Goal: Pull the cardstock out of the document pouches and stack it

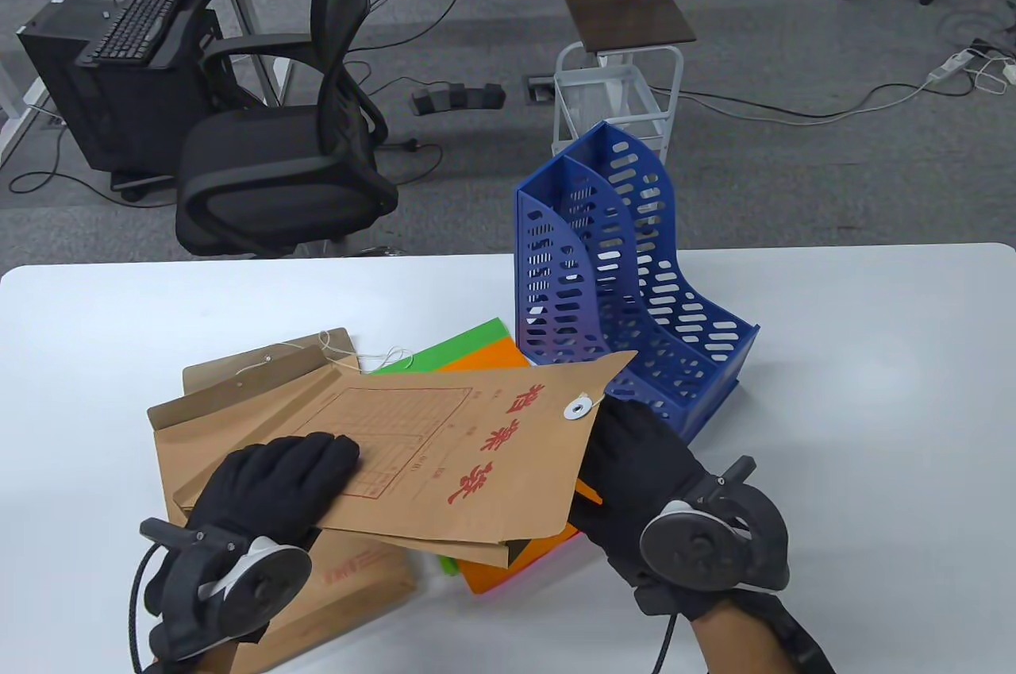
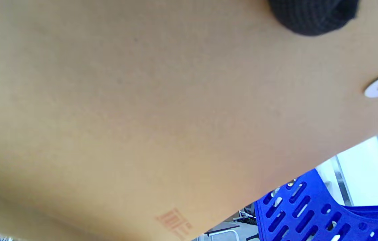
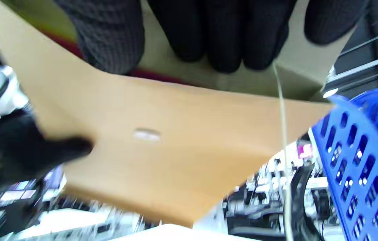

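A kraft document pouch [image 1: 444, 452] with red characters and a white button [image 1: 577, 409] is held tilted above the pile, its flap open toward the blue rack. My left hand [image 1: 274, 479] holds its closed end, fingers on top. My right hand [image 1: 635, 460] reaches under the open flap into the pouch mouth. In the right wrist view the fingers [image 3: 226, 36] lie against the flap's inner side above a thin red strip [image 3: 155, 75], and whether they pinch anything is hidden. The left wrist view shows mostly the pouch face [image 2: 142, 117]. Green cardstock [image 1: 468, 340] and orange cardstock [image 1: 496, 358] lie beneath.
Two more kraft pouches lie underneath, one [image 1: 230, 388] at the left with a loose string and one [image 1: 357, 579] near the front edge. A blue perforated file rack [image 1: 635, 293] stands just behind the right hand. The white table [image 1: 873, 404] stretches right. An office chair stands beyond the table.
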The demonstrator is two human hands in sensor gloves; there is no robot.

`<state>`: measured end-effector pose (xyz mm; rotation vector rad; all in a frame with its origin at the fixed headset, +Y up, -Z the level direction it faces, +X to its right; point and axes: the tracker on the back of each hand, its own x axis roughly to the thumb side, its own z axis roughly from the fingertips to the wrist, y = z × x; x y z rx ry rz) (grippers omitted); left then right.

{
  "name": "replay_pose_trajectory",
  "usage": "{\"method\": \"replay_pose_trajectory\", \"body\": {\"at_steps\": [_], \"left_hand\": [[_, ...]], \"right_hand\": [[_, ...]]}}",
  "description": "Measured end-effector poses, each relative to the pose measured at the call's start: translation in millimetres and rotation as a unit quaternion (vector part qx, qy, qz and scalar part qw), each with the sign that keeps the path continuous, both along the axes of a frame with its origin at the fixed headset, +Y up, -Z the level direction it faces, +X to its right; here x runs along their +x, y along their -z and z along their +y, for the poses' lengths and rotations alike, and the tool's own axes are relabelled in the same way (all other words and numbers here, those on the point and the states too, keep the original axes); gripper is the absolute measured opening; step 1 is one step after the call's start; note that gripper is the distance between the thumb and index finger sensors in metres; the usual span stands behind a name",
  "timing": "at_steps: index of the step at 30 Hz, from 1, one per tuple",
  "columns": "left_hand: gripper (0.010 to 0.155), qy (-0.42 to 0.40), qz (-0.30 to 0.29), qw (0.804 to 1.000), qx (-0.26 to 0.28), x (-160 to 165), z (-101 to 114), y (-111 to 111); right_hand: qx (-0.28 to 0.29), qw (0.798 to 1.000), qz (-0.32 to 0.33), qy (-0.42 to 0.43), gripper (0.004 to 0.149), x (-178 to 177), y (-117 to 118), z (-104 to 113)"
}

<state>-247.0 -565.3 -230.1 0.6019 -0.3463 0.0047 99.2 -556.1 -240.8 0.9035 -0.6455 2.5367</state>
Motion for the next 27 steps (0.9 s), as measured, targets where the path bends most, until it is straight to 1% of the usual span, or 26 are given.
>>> {"method": "replay_pose_trajectory", "body": {"at_steps": [1,4,7,9,11,12,14,20,22,27], "left_hand": [[0.047,-0.001,-0.002,1.000,0.008,0.4,0.1,-1.7],[0.046,0.009,-0.010,1.000,0.020,2.6,1.7,-6.7],[0.046,0.009,-0.042,0.998,0.035,7.8,3.3,-13.5],[0.046,0.019,-0.064,0.997,0.040,14.6,2.9,-16.9],[0.046,0.033,-0.072,0.996,0.044,20.3,1.3,-18.1],[0.046,0.031,-0.064,0.997,0.036,20.2,-0.1,-16.7],[0.048,0.021,-0.059,0.998,0.022,17.6,-3.4,-12.5],[0.048,0.004,-0.020,1.000,0.008,9.4,-7.4,-2.0],[0.048,-0.001,0.007,1.000,-0.011,5.2,-5.8,2.0],[0.047,-0.031,0.039,0.999,-0.012,0.0,0.4,5.6]], "right_hand": [[-0.002,1.000,0.017,-0.014,0.070,-3.5,-1.5,-0.7],[0.011,0.999,0.031,-0.040,0.067,-10.6,-5.6,0.1],[0.019,0.998,0.048,-0.047,0.065,-19.7,-11.7,1.0],[0.034,0.997,0.056,-0.048,0.057,-26.3,-15.8,1.1],[0.040,0.997,0.048,-0.052,0.042,-33.2,-18.6,0.3],[0.042,0.996,0.040,-0.067,0.041,-34.7,-18.6,0.3],[0.045,0.997,0.037,-0.060,0.042,-33.5,-19.7,1.2],[0.069,0.997,0.016,-0.021,0.041,-9.0,-28.6,23.1],[0.074,0.997,0.003,0.003,0.041,6.9,-32.0,34.7],[0.082,0.994,-0.027,0.066,0.041,48.7,-41.3,56.6]]}}
